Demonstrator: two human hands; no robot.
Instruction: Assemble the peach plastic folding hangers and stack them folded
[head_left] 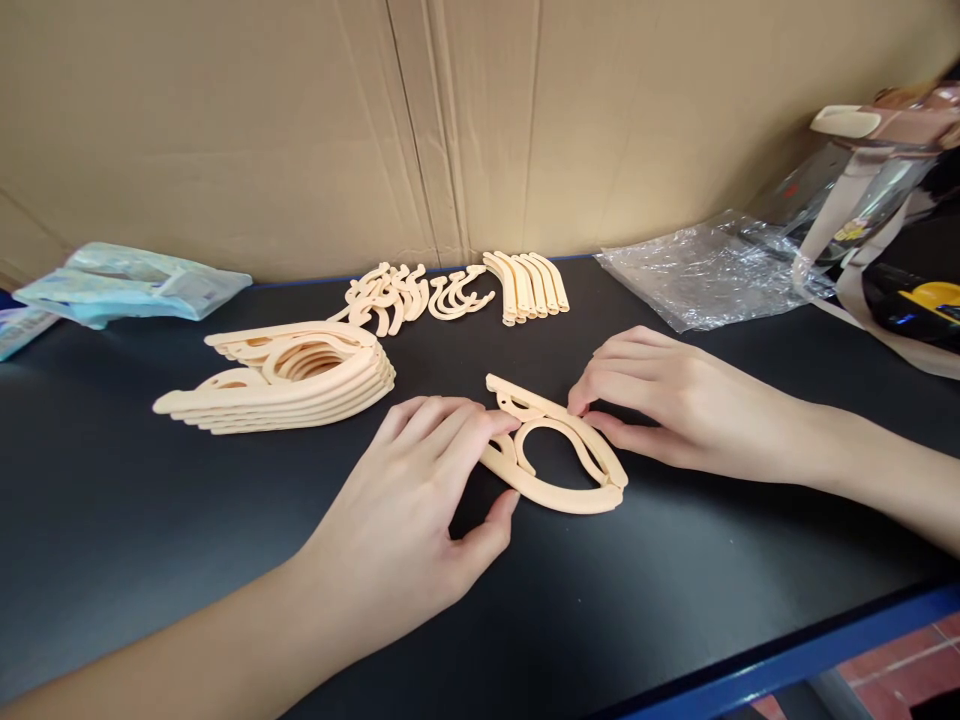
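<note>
Right of centre on the dark tabletop [225, 530], one cream folding hanger [566, 498] lies flat under both hands. Its two arms meet at the right end and form a pointed, folded shape; a curved hook sits between them.

Left hand [427, 490]: at the hanger's left end. Forefinger reaches over the near arm, thumb set against that arm's outer edge, so the arm is pinched between them. Other fingers curl behind the forefinger.

Right hand [675, 405]: at the outer edge of the far arm, fingers bunched, forefinger and thumb tips against the edge. Cannot tell whether they pinch the arm or only press on it.

Surroundings: to the left, just beyond the left hand, a neat stack of folded hangers [315, 390], all pointing the same way. Farther back, a heap of loose hooks [386, 300], with a row of loose arms [523, 290] to its right, laid side by side. Rear left: light-blue package [135, 285]. Rear right: crumpled clear plastic bag [690, 270], near a bottle [900, 128] with a pale strap [855, 195]. Cardboard [262, 130] stands upright along the rear edge. Reddish floor tiles [911, 665] visible at lower right.
</note>
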